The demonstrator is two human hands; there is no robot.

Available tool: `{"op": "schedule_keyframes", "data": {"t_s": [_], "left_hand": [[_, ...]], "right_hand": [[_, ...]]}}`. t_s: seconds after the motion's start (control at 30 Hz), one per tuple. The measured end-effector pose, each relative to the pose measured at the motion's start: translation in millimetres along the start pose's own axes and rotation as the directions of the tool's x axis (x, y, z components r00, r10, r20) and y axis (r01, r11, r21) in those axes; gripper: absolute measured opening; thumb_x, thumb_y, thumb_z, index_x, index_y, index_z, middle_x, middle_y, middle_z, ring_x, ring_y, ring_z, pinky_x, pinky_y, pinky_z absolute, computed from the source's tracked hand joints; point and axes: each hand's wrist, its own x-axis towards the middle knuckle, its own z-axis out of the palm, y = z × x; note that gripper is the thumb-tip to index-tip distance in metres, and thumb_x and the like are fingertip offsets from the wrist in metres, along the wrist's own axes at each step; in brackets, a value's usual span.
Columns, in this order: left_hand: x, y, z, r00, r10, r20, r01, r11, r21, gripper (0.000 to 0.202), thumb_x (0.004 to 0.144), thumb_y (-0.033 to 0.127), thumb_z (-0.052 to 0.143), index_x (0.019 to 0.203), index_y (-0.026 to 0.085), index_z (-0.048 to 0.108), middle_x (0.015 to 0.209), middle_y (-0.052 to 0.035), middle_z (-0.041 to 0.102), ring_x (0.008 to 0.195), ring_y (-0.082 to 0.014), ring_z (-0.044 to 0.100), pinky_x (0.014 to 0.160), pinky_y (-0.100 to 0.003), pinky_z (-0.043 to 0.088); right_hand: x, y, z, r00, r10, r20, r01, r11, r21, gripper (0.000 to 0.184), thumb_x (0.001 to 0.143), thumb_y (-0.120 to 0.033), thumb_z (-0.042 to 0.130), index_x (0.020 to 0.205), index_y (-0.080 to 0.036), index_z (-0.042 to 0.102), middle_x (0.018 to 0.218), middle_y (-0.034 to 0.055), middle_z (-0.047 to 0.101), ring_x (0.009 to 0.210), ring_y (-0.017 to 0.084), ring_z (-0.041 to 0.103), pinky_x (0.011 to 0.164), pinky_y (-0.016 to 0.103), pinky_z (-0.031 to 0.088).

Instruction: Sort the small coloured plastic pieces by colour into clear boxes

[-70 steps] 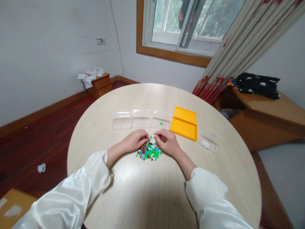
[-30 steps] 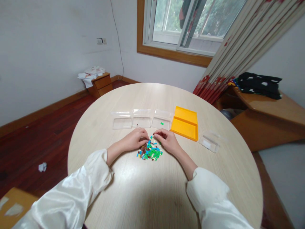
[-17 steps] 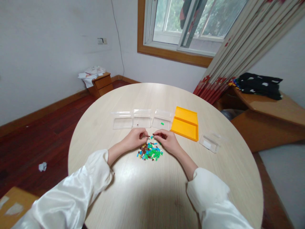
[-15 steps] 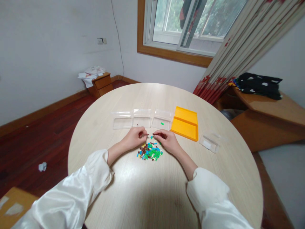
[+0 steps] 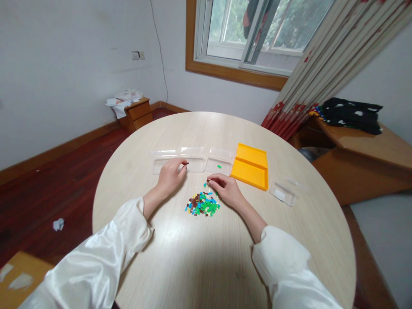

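My left hand (image 5: 173, 175) is over the second clear plastic box (image 5: 197, 166), its fingers pinched on a small dark brown building brick (image 5: 186, 163). Just beyond the pile, my right hand (image 5: 227, 189) is closed, with another brown brick (image 5: 208, 180) between thumb and fingertips. A green brick (image 5: 219, 166) lies in the third clear box (image 5: 212, 171). Between my forearms spreads a pile of small bricks (image 5: 206, 207) in green, blue, brown and yellow. A few loose bricks lie near my right fingertips. My left hand partly hides the first clear box (image 5: 156, 165).
An open yellow case (image 5: 249, 174) stands right of the clear boxes, and another small clear box (image 5: 283, 195) lies farther right. All are on a round wooden table (image 5: 180, 262). A wooden cabinet (image 5: 360, 171) with dark cloth on top is at the right.
My left hand has moved away from the pile, left and forward, to the second clear box, carrying its brown brick. My right hand has stayed nearly in place.
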Motion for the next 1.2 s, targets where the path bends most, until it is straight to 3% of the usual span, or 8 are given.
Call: {"op": "schedule_keyframes", "data": {"t_s": [0.13,0.33,0.57,0.77,0.87,0.93,1.07,1.2], "left_hand": [[2.7,-8.2,0.2,1.000,-0.001,-0.031,0.003,0.999,0.053,0.010,0.080,0.018,0.054,0.087,0.017,0.061,0.091,-0.0068,0.067,0.087,-0.0220,0.057,0.080,-0.036,0.045],[0.2,-5.9,2.5,0.984,0.181,0.001,-0.181,0.983,-0.011,0.009,0.083,0.017,0.054,0.086,0.016,0.062,0.090,-0.0074,0.064,0.089,-0.0211,0.055,0.081,-0.037,0.045],[-6.7,10.7,9.5,0.891,0.432,0.137,-0.415,0.899,-0.139,0.019,0.088,0.025,0.051,0.097,0.016,0.065,0.090,-0.0090,0.063,0.084,-0.0183,0.055,0.074,-0.032,0.045],[-9.5,25.8,12.3,0.845,0.486,0.222,-0.451,0.872,-0.190,0.024,0.091,0.029,0.046,0.091,0.017,0.066,0.084,-0.0080,0.065,0.080,-0.0177,0.054,0.071,-0.030,0.044],[-10.1,27.9,11.9,0.851,0.475,0.223,-0.439,0.877,-0.194,0.023,0.091,0.029,0.046,0.089,0.016,0.065,0.083,-0.0076,0.065,0.079,-0.0176,0.054,0.072,-0.031,0.043],[-9.9,25.8,11.4,0.877,0.438,0.195,-0.408,0.896,-0.176,0.020,0.090,0.027,0.048,0.087,0.016,0.064,0.083,-0.0072,0.065,0.080,-0.0177,0.055,0.073,-0.031,0.044],[-6.6,14.3,7.9,0.965,0.253,0.072,-0.249,0.966,-0.064,0.012,0.086,0.023,0.053,0.084,0.016,0.063,0.083,-0.0072,0.066,0.082,-0.0197,0.056,0.075,-0.033,0.043],[-1.4,2.8,2.8,0.995,0.093,0.021,-0.094,0.992,0.084,0.011,0.085,0.023,0.054,0.080,0.017,0.062,0.083,-0.0063,0.066,0.084,-0.0219,0.055,0.077,-0.036,0.042]], "right_hand": [[0.4,-1.5,-0.4,1.000,-0.012,0.004,0.012,1.000,-0.007,0.013,0.077,-0.029,0.060,0.079,-0.018,0.066,0.073,0.0027,0.067,0.064,0.014,0.057,0.061,0.027,0.045],[0.7,-1.7,1.2,1.000,0.016,0.001,-0.016,0.995,0.099,0.014,0.076,-0.032,0.061,0.075,-0.019,0.055,0.071,0.0005,0.061,0.067,0.014,0.060,0.065,0.028,0.047],[-0.5,-1.8,2.7,0.998,0.022,0.065,-0.033,0.984,0.177,0.015,0.077,-0.032,0.060,0.074,-0.020,0.051,0.073,0.0010,0.063,0.074,0.015,0.063,0.072,0.031,0.050],[-1.6,-7.6,2.4,0.997,-0.007,0.073,-0.004,0.990,0.143,0.012,0.076,-0.029,0.059,0.073,-0.020,0.052,0.068,-0.0015,0.059,0.065,0.013,0.058,0.066,0.027,0.048],[-1.6,-9.1,1.9,0.998,-0.027,0.062,0.020,0.993,0.118,0.012,0.077,-0.030,0.058,0.073,-0.019,0.053,0.069,-0.0009,0.059,0.065,0.013,0.057,0.064,0.027,0.048],[-1.2,-9.0,1.2,0.999,-0.044,0.028,0.042,0.997,0.065,0.011,0.078,-0.030,0.057,0.076,-0.019,0.056,0.070,0.0003,0.060,0.066,0.014,0.057,0.065,0.028,0.047],[0.1,-6.5,0.3,0.995,-0.101,-0.005,0.100,0.990,-0.102,0.007,0.078,-0.022,0.055,0.080,-0.019,0.062,0.072,0.0019,0.061,0.066,0.014,0.055,0.064,0.028,0.046],[0.6,-2.3,1.5,0.979,-0.193,0.063,0.202,0.961,-0.190,0.014,0.076,-0.012,0.056,0.080,-0.020,0.067,0.079,0.0043,0.063,0.076,0.016,0.057,0.070,0.031,0.046]]}}
